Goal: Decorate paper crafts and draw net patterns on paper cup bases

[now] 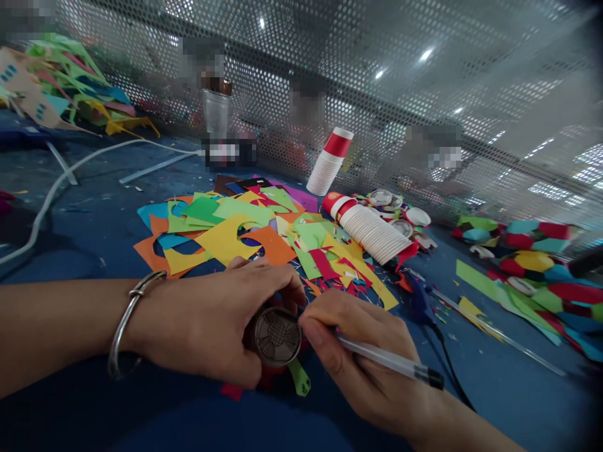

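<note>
My left hand (202, 320), with a silver bangle on the wrist, curls its thumb and fingers around a round rimmed piece (277, 337). Its brownish face carries a pattern of dark lines. A green paper tab (300, 378) with dark dots sticks out from below it, and red material shows in the shadow underneath. My right hand (367, 358) grips a clear-barrelled pen (386, 358) with a black end cap. The pen's tip is hidden behind my right fingers, close to the round piece's rim, so I cannot tell whether it touches.
Cut colored paper (230, 238) heaps beyond my hands. Paper cup stacks stand (330, 162) and lie (370, 229) behind it. At right are a blue glue gun (421, 301), a clear glue stick (499, 339) and patchwork paper pieces (532, 263). A white cable (47, 201) crosses the left.
</note>
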{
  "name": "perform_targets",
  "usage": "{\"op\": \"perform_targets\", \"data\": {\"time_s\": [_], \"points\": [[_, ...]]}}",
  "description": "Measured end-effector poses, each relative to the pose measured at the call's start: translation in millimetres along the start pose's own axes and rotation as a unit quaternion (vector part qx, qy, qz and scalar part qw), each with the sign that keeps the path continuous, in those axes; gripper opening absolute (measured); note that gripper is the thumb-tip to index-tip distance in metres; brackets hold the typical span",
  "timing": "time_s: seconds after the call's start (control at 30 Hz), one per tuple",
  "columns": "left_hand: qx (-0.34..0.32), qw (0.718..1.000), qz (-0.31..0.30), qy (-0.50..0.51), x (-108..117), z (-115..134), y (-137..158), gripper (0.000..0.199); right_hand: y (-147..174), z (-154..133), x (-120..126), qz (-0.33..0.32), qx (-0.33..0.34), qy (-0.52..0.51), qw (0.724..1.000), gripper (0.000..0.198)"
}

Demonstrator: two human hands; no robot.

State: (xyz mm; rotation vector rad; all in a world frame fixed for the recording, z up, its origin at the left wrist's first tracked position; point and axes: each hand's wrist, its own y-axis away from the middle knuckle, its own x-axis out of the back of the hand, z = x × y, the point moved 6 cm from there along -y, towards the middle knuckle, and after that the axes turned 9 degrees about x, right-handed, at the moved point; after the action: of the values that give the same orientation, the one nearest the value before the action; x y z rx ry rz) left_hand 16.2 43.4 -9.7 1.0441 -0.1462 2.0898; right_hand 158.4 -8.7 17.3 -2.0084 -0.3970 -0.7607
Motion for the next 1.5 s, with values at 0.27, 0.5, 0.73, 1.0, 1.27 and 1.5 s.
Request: {"op": "perform_targets", "data": {"time_s": [0.27,0.5,0.73,1.0,1.27,1.5], "points": [[0.011,1.000,-0.021,0.007,0.6,2.8,2.1,0.058,1.3,1.3,3.5,0.018,0.002,0.001,1.000,0.011],[0.009,1.000,-0.022,0.009,-0.5,2.5,-0.5,0.057,0.2,1.6,5.4,0.018,-0.011,0.007,1.000,0.011],[0.001,1.000,0.005,0.009,-3.3,1.5,0.7,0.056,1.9,0.3,7.7,0.024,-0.022,0.004,0.999,0.011],[0.016,1.000,0.002,-0.003,-4.7,0.1,0.3,0.066,-0.2,2.0,7.9,0.030,-0.025,-0.012,0.999,0.011],[0.001,1.000,-0.013,0.018,-3.5,0.1,1.4,0.068,-0.7,2.1,9.5,0.029,-0.034,-0.015,0.999,0.012],[-0.001,1.000,0.009,0.030,-1.0,2.2,0.3,0.057,-0.2,5.2,7.7,0.022,-0.042,-0.021,0.999,0.012]]}}
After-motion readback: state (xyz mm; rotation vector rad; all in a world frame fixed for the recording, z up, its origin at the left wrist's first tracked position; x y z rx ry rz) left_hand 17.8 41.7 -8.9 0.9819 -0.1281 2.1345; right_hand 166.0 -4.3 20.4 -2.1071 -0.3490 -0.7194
